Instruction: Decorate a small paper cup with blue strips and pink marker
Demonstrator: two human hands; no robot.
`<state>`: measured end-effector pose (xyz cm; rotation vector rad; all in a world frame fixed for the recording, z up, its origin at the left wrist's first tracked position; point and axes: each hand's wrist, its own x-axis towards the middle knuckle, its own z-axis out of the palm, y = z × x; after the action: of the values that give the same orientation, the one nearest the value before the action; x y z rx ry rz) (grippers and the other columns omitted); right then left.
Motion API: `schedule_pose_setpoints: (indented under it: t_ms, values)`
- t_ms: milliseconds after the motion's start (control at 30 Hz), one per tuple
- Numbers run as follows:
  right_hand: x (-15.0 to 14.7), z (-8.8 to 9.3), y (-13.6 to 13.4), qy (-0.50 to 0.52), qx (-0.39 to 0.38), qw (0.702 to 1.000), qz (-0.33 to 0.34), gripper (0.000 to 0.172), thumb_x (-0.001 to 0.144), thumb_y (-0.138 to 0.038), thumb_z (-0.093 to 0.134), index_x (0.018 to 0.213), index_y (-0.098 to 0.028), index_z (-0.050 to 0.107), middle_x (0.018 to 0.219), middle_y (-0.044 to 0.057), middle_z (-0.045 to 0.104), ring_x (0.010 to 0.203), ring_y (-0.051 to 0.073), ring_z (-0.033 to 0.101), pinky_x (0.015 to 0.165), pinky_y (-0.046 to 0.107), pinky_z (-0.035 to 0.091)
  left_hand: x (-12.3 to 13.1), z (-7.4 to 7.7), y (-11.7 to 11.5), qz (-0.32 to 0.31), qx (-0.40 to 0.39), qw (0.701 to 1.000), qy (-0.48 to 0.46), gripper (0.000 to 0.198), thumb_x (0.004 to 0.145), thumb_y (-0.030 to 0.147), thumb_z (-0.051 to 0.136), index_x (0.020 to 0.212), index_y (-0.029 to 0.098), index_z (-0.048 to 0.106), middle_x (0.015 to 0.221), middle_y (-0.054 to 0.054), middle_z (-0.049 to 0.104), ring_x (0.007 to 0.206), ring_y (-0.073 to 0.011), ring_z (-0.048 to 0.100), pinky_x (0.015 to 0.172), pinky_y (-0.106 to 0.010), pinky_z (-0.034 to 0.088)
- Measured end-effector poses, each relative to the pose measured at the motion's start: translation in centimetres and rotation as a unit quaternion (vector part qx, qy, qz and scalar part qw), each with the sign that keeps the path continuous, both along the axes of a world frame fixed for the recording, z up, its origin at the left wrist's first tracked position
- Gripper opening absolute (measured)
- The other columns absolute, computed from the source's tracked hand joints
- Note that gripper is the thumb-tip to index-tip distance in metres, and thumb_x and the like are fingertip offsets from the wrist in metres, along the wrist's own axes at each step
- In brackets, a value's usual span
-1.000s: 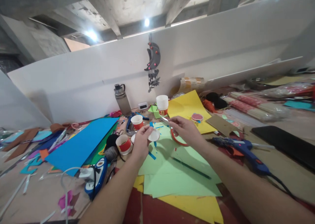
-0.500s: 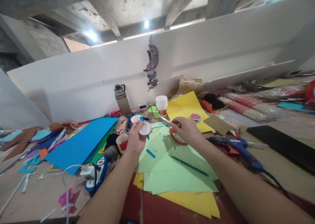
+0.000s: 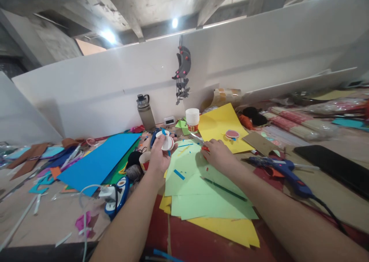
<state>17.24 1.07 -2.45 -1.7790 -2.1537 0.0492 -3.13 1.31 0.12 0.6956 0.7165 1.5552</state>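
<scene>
My left hand (image 3: pixel 160 155) is closed on a small white paper disc (image 3: pixel 167 143) with a red edge line and blue strips sticking out. Just behind it shows a white cup rim (image 3: pixel 163 133); whether the fingers touch that is unclear. My right hand (image 3: pixel 218 153) grips a pair of scissors (image 3: pixel 197 138), silver blades pointing away and to the left, red handles mostly covered by the fingers. Beneath both hands lie light green paper sheets (image 3: pixel 198 200) with blue scraps and a dark green pencil (image 3: pixel 225 189).
Left are a blue sheet (image 3: pixel 100 158), a power strip (image 3: pixel 122 191) and a red-and-white cup (image 3: pixel 144 161). Stacked paper cups (image 3: pixel 192 118) and a bottle (image 3: pixel 146 114) stand at the back. A pink-topped disc (image 3: pixel 232 134) lies on yellow paper (image 3: pixel 217 121). Right is a blue glue gun (image 3: pixel 288 173).
My right hand has closed over the scissors' red handles, whose loop hung exposed below it before. The disc in my left hand has turned and tilted. The view has shifted slightly.
</scene>
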Motion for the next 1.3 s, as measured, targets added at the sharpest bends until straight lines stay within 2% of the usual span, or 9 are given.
schedule_pose_setpoints:
  t_ms: [100, 267, 333, 467, 533, 633, 900, 1133, 1300]
  values:
    - [0.0, 0.2, 0.1, 0.08, 0.029, 0.996, 0.032, 0.024, 0.087, -0.03, 0.047, 0.097, -0.018, 0.066, 0.096, 0.01, 0.062, 0.091, 0.021, 0.055, 0.078, 0.029, 0.039, -0.1, -0.3, 0.2, 0.007, -0.007, 1.0, 0.021, 0.029, 0.071, 0.034, 0.067, 0.094, 0.017, 0.061, 0.084, -0.004, 0.068, 0.073, -0.0144, 0.065, 0.062, -0.026, 0.051]
    - [0.3, 1.8, -0.4, 0.158, 0.032, 0.985, 0.059, 0.018, 0.085, -0.027, 0.049, 0.085, -0.019, 0.065, 0.085, 0.006, 0.065, 0.075, 0.016, 0.057, 0.067, 0.026, 0.04, 0.0, -1.0, 0.2, 0.009, -0.015, 0.998, 0.063, 0.03, 0.068, 0.035, 0.068, 0.091, 0.018, 0.06, 0.081, -0.003, 0.066, 0.07, -0.0145, 0.064, 0.057, -0.024, 0.049]
    - [0.7, 2.6, -1.4, 0.128, 0.006, 0.988, 0.081, 0.016, 0.083, -0.023, 0.049, 0.076, -0.02, 0.063, 0.077, 0.004, 0.065, 0.069, 0.016, 0.057, 0.06, 0.025, 0.037, 0.2, -1.4, 0.1, -0.004, -0.013, 0.997, 0.08, 0.03, 0.067, 0.036, 0.069, 0.089, 0.018, 0.059, 0.08, -0.002, 0.065, 0.068, -0.0149, 0.064, 0.054, -0.023, 0.048]
    - [1.3, 3.4, -4.5, -0.02, -0.112, 0.984, 0.137, 0.014, 0.072, -0.025, 0.06, 0.06, -0.02, 0.056, 0.061, 0.003, 0.06, 0.055, 0.015, 0.052, 0.049, 0.025, 0.026, 0.9, -1.8, -0.2, -0.031, -0.008, 0.994, 0.101, 0.029, 0.067, 0.036, 0.069, 0.087, 0.019, 0.056, 0.079, -0.002, 0.065, 0.07, -0.0165, 0.065, 0.055, -0.025, 0.05]
    - [1.4, 3.3, -6.1, -0.08, -0.155, 0.974, 0.144, 0.01, 0.065, -0.019, 0.063, 0.059, -0.02, 0.055, 0.059, 0.003, 0.058, 0.053, 0.015, 0.052, 0.048, 0.025, 0.022, 1.1, -1.8, -0.3, -0.037, -0.01, 0.993, 0.112, 0.029, 0.067, 0.036, 0.069, 0.087, 0.019, 0.056, 0.08, -0.002, 0.066, 0.073, -0.0174, 0.065, 0.057, -0.027, 0.052]
    - [1.4, 2.7, -7.2, -0.089, -0.182, 0.966, 0.161, 0.012, 0.063, -0.009, 0.059, 0.064, -0.02, 0.056, 0.061, 0.004, 0.059, 0.055, 0.015, 0.053, 0.048, 0.025, 0.02, 1.2, -1.8, -0.4, -0.038, -0.019, 0.991, 0.126, 0.027, 0.067, 0.034, 0.07, 0.085, 0.019, 0.056, 0.081, -0.003, 0.066, 0.075, -0.0178, 0.065, 0.059, -0.028, 0.052]
    - [0.7, 3.1, -6.0, 0.0, -0.174, 0.975, 0.14, 0.031, 0.075, -0.014, 0.047, 0.104, -0.023, 0.054, 0.074, 0.003, 0.063, 0.06, 0.014, 0.054, 0.048, 0.022, 0.025, 0.9, -1.8, -0.2, -0.011, -0.015, 0.991, 0.135, 0.027, 0.065, 0.033, 0.07, 0.084, 0.017, 0.057, 0.079, -0.003, 0.065, 0.072, -0.0176, 0.064, 0.054, -0.027, 0.051]
    - [-0.8, 2.7, -4.9, 0.044, -0.172, 0.968, 0.18, 0.028, 0.076, -0.02, 0.053, 0.105, -0.021, 0.055, 0.072, 0.003, 0.062, 0.062, 0.015, 0.055, 0.052, 0.023, 0.03, 0.7, -1.7, 0.0, 0.035, -0.02, 0.991, 0.129, 0.031, 0.064, 0.034, 0.07, 0.086, 0.017, 0.058, 0.077, -0.003, 0.064, 0.069, -0.015, 0.063, 0.052, -0.023, 0.048]
    - [0.8, 3.9, -3.6, 0.108, -0.096, 0.981, 0.13, 0.014, 0.08, -0.029, 0.053, 0.087, -0.02, 0.062, 0.079, 0.004, 0.066, 0.068, 0.016, 0.057, 0.058, 0.024, 0.037, 0.6, -1.5, 0.1, 0.048, -0.019, 0.992, 0.115, 0.029, 0.064, 0.034, 0.07, 0.085, 0.018, 0.058, 0.079, -0.002, 0.065, 0.072, -0.0152, 0.063, 0.056, -0.024, 0.049]
